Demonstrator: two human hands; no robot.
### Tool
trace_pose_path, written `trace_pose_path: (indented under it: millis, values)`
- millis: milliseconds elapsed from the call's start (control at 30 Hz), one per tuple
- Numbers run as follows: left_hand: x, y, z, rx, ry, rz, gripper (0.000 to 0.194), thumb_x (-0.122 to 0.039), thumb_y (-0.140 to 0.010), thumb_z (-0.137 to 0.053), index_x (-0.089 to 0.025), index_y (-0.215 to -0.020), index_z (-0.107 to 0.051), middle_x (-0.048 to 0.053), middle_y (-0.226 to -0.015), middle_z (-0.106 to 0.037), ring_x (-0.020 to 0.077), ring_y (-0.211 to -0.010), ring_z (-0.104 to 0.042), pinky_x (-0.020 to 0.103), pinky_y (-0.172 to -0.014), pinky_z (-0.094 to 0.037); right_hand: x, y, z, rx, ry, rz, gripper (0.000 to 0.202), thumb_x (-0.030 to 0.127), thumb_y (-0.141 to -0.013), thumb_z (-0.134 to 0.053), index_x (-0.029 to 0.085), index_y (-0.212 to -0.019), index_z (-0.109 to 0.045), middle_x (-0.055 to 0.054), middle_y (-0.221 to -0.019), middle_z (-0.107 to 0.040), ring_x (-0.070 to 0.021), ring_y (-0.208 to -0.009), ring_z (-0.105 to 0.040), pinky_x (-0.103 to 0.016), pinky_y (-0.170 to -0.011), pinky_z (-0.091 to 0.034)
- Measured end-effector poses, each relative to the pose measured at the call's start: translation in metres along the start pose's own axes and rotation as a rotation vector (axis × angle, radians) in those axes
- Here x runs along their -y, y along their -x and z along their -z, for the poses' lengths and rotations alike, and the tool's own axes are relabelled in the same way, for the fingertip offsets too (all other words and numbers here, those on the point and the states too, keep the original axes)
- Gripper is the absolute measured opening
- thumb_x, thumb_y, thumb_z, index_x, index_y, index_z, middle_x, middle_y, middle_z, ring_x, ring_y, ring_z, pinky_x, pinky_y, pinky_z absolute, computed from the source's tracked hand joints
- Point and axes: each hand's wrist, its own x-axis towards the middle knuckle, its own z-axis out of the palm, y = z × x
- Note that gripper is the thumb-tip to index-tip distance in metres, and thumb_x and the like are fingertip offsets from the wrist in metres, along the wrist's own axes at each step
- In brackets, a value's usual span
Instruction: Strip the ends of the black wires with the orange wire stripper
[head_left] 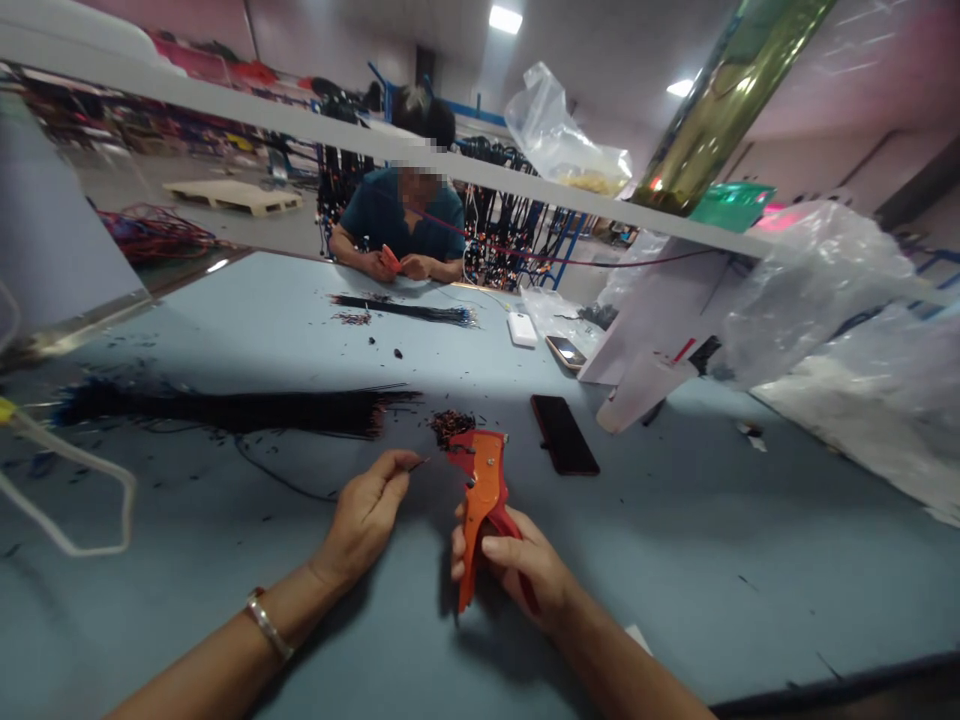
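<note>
My left hand (369, 513) pinches a thin black wire (289, 482) close to its end, and a short reddish tip sticks out past the fingers. The rest of that wire trails back left over the table. In my right hand (525, 570) is an orange and red wire stripper (486, 490), its jaws pointing up and to the left, a little apart from the wire tip. Beyond the jaws lies a small heap of cut insulation bits (452, 426). A thick bundle of black wires (247, 412) stretches along the table at the left, with coppery ends towards the heap.
A dark phone (564, 435) lies right of the stripper, and a plastic cup (645, 392) leans behind it. Across the blue-grey table (712, 550) sits a co-worker (405, 215) holding an orange tool. A white bent rod (82, 550) stands at left; plastic bags (817, 290) at right.
</note>
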Motion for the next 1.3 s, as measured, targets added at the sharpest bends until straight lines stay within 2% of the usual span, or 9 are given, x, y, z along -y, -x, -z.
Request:
trace_pose_path:
  millis: [167, 300, 433, 567, 767, 1000, 1100, 1200, 1300]
  values:
    - [0.005, -0.001, -0.006, -0.007, 0.023, -0.028, 0.022, -0.036, -0.086, -0.043, -0.019, -0.088, -0.057, -0.005, -0.056, -0.053, 0.0134, -0.051, -0.051, 0.023, -0.053, -0.042, 0.001, 0.0, 0.003, -0.001, 0.026, -0.004, 0.047, 0.037, -0.07, -0.074, 0.015, -0.106, -0.054, -0.006, -0.087, -0.061, -0.0185, -0.072, -0.063, -0.031, -0.065, -0.05]
    - [0.01, -0.001, -0.009, 0.026, 0.033, -0.032, 0.023, -0.037, -0.087, -0.044, -0.019, -0.086, -0.059, -0.002, -0.062, -0.06, 0.014, -0.058, -0.057, 0.023, -0.058, -0.043, 0.01, 0.005, 0.004, -0.001, 0.288, 0.151, 0.045, 0.04, -0.076, -0.069, 0.017, -0.11, -0.052, -0.006, -0.089, -0.059, -0.0186, -0.077, -0.059, -0.032, -0.069, -0.048]
    - [0.011, -0.002, -0.01, -0.008, -0.019, -0.024, 0.021, -0.035, -0.085, -0.048, -0.02, -0.085, -0.063, 0.0, -0.073, -0.066, 0.0158, -0.067, -0.06, 0.024, -0.062, -0.044, 0.019, 0.009, 0.009, -0.098, 0.629, 0.369, 0.038, 0.039, -0.084, -0.061, 0.018, -0.114, -0.052, -0.007, -0.092, -0.058, -0.02, -0.082, -0.055, -0.035, -0.078, -0.045]
    - [0.011, -0.003, -0.009, -0.039, -0.045, -0.08, 0.02, -0.032, -0.085, -0.05, -0.019, -0.082, -0.065, 0.001, -0.075, -0.064, 0.0156, -0.069, -0.059, 0.024, -0.065, -0.045, 0.015, 0.005, 0.018, -0.171, 0.743, 0.422, 0.035, 0.037, -0.086, -0.057, 0.019, -0.115, -0.052, -0.008, -0.097, -0.058, -0.0211, -0.085, -0.056, -0.034, -0.081, -0.045]
    - [0.013, -0.002, -0.009, -0.018, 0.023, -0.093, 0.02, -0.03, -0.085, -0.05, -0.018, -0.082, -0.066, 0.002, -0.079, -0.067, 0.0172, -0.076, -0.062, 0.025, -0.069, -0.047, 0.008, -0.005, 0.023, -0.242, 0.729, 0.438, 0.035, 0.036, -0.083, -0.06, 0.018, -0.112, -0.055, -0.007, -0.095, -0.061, -0.0219, -0.086, -0.058, -0.034, -0.083, -0.045]
    - [0.014, -0.004, -0.009, -0.042, 0.04, -0.049, 0.02, -0.031, -0.084, -0.051, -0.018, -0.082, -0.066, 0.003, -0.077, -0.068, 0.0179, -0.073, -0.063, 0.026, -0.067, -0.048, 0.008, -0.005, 0.024, -0.237, 0.689, 0.377, 0.037, 0.03, -0.079, -0.063, 0.019, -0.114, -0.056, -0.007, -0.098, -0.061, -0.0225, -0.089, -0.058, -0.033, -0.083, -0.044]
    - [0.013, -0.004, -0.008, -0.01, 0.015, -0.053, 0.019, -0.03, -0.084, -0.05, -0.019, -0.081, -0.065, 0.002, -0.076, -0.068, 0.018, -0.073, -0.063, 0.026, -0.067, -0.048, 0.008, -0.004, 0.022, -0.194, 0.693, 0.38, 0.038, 0.03, -0.079, -0.062, 0.019, -0.115, -0.056, -0.006, -0.097, -0.06, -0.0221, -0.089, -0.057, -0.033, -0.083, -0.044]
    - [0.012, -0.005, -0.007, 0.01, 0.004, -0.056, 0.02, -0.03, -0.084, -0.049, -0.018, -0.08, -0.065, 0.002, -0.075, -0.068, 0.018, -0.072, -0.063, 0.027, -0.067, -0.048, 0.008, -0.003, 0.02, -0.096, 0.682, 0.37, 0.037, 0.034, -0.083, -0.059, 0.018, -0.116, -0.056, -0.007, -0.096, -0.061, -0.0223, -0.088, -0.057, -0.035, -0.086, -0.043]
    - [0.011, -0.005, -0.007, -0.008, 0.009, -0.043, 0.02, -0.031, -0.084, -0.049, -0.018, -0.081, -0.065, 0.002, -0.075, -0.069, 0.0181, -0.072, -0.064, 0.027, -0.067, -0.048, 0.009, -0.001, 0.019, -0.037, 0.663, 0.358, 0.039, 0.038, -0.084, -0.057, 0.017, -0.117, -0.056, -0.008, -0.096, -0.062, -0.0218, -0.083, -0.058, -0.035, -0.083, -0.045]
